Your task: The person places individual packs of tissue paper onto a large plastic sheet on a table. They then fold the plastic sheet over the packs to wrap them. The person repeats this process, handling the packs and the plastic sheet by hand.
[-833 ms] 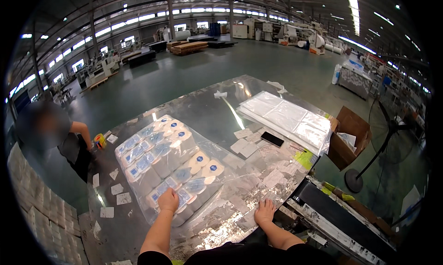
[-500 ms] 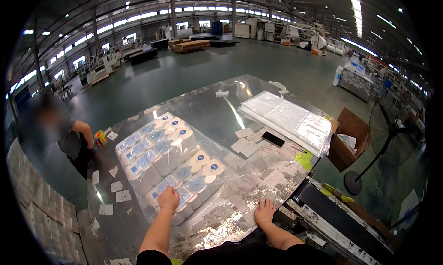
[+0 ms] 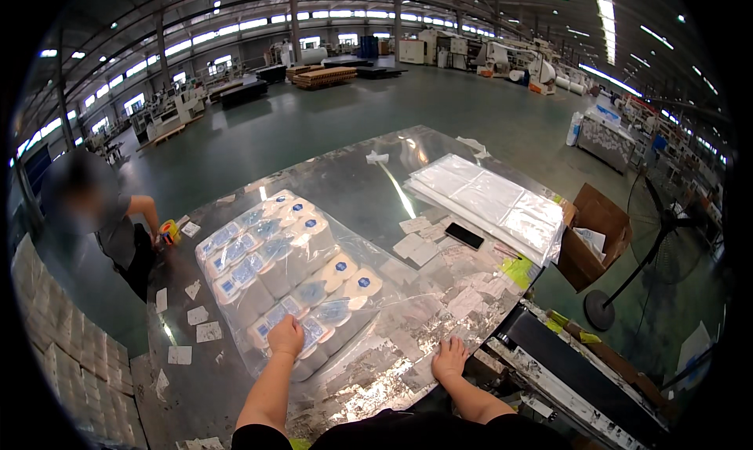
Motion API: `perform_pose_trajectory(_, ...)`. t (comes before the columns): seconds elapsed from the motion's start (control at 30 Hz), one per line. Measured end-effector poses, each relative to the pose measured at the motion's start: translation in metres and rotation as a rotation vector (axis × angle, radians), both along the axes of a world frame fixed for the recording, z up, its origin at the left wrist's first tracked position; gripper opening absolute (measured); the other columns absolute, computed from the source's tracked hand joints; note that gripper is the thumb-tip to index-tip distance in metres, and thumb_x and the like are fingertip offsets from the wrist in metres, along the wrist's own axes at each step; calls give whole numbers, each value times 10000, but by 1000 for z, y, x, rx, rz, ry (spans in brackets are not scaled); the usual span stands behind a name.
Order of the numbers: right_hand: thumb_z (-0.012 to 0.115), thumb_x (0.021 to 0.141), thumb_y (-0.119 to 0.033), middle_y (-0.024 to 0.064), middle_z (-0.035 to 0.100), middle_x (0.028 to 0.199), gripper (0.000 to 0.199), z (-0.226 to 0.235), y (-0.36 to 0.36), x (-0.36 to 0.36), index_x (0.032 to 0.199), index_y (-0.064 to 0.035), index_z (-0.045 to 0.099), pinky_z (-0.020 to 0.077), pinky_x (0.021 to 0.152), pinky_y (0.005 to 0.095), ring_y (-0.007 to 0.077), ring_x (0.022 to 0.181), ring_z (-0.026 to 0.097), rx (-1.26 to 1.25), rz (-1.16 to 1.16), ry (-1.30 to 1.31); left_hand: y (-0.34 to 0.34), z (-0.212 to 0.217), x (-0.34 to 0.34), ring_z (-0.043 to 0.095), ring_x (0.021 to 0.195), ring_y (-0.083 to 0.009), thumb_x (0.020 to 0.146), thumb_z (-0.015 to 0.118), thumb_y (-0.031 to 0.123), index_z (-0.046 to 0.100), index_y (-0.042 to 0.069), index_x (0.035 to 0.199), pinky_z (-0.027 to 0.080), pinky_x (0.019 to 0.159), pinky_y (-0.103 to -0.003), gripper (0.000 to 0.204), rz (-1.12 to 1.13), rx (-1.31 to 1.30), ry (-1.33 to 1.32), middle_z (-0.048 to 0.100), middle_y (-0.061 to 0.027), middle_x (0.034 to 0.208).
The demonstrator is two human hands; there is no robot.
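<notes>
A large clear plastic bag (image 3: 376, 313) lies on the metal table (image 3: 345, 176), left of its middle. Inside are several packs of white paper rolls (image 3: 271, 250) with blue labels, set in rows. My left hand (image 3: 286, 336) is closed in a fist on the near end of the bag, over the nearest pack. Its fingertips are hidden, but the film appears gripped there. At the table's near edge, right of the bag, my right hand (image 3: 449, 360) rests palm down with fingers apart, holding nothing.
Flat clear plastic bags (image 3: 490, 199) are stacked at the right, with a black phone (image 3: 464, 235) nearby. Beyond stand an open carton (image 3: 592, 238) and a floor fan (image 3: 655, 230). A conveyor (image 3: 572, 371) adjoins the table. At left, a co-worker (image 3: 118, 230) reaches toward a yellow-red tool (image 3: 169, 232).
The co-worker at the left has shifted slightly, with the arm a little closer to the yellow-red tool. Both my hands and the bag stay where they were.
</notes>
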State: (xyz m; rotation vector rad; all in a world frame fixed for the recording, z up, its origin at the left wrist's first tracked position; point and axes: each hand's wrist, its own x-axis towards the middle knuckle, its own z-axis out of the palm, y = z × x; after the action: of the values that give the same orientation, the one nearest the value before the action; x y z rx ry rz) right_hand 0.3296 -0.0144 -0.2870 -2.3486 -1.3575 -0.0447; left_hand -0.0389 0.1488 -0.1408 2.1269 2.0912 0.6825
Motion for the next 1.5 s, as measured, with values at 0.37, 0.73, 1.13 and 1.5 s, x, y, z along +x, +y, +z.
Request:
perform_pose_trajectory(0.37, 591, 745, -212, 150, 410, 1354, 428, -1, 0, 1, 1167, -146, 556, 187, 1079, 541, 333, 1314, 292, -23, -1, -1, 2, -6, -2, 619, 711, -365, 821, 556, 236, 578, 105, 816, 473, 641, -477, 132, -8, 10, -13, 642, -151, 739)
perform_pose_trajectory(0.73, 601, 742, -219, 155, 418, 1348, 449, -5, 1, 3, 1180, -139, 544, 187, 1079, 537, 336, 1308, 301, -20, 11, -37, 2, -4, -2, 622, 707, -363, 820, 552, 238, 578, 103, 814, 477, 639, -478, 138, 0, -3, -2, 641, -159, 735)
perform_pose_trajectory(1.13, 584, 747, -208, 162, 423, 1339, 443, 2, 0, 0, 1183, -135, 551, 202, 1069, 547, 344, 1298, 314, -17, 15, -29, 1, -2, -2, 624, 709, -357, 813, 550, 220, 587, 110, 823, 476, 644, -473, 117, 1, -19, -14, 645, -151, 740)
perform_pose_trajectory(1.5, 579, 750, -204, 152, 424, 1336, 431, 0, 0, 0, 1176, -140, 562, 205, 1067, 548, 335, 1303, 308, -18, 2, -18, 2, -3, -2, 632, 730, -351, 815, 549, 224, 601, 112, 852, 484, 663, -463, 129, 13, -43, -11, 655, -148, 763)
